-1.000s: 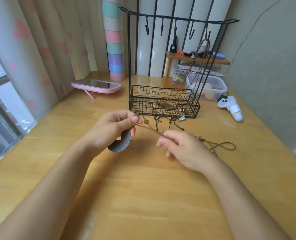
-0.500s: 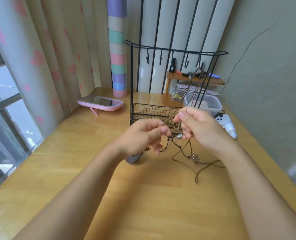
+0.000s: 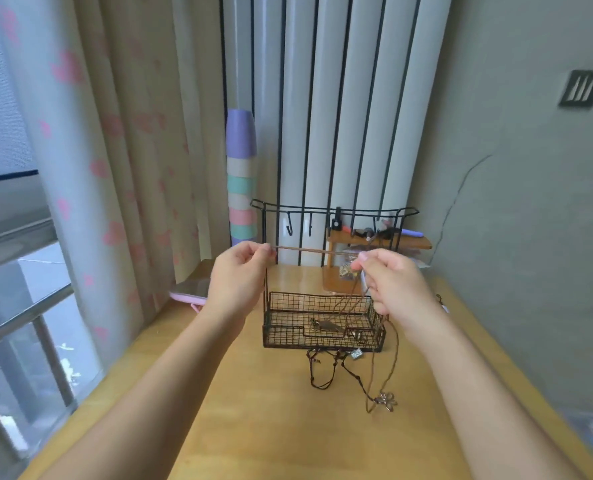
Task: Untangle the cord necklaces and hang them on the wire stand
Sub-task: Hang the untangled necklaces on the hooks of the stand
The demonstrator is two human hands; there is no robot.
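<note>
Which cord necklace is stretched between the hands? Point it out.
The brown cord with the flower pendant; the black one lies loose on the table, untouched.

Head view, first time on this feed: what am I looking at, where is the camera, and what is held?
No machine here: the two grips are a person's bare hands, filmed by one wide-angle camera on their head, looking forward and down. The left grip and right grip each pinch a thin brown cord necklace, stretched straight between them before the black wire stand. Its loose end, with a metal flower pendant, trails down to the light wooden table. A black cord necklace lies before the stand's basket.
</note>
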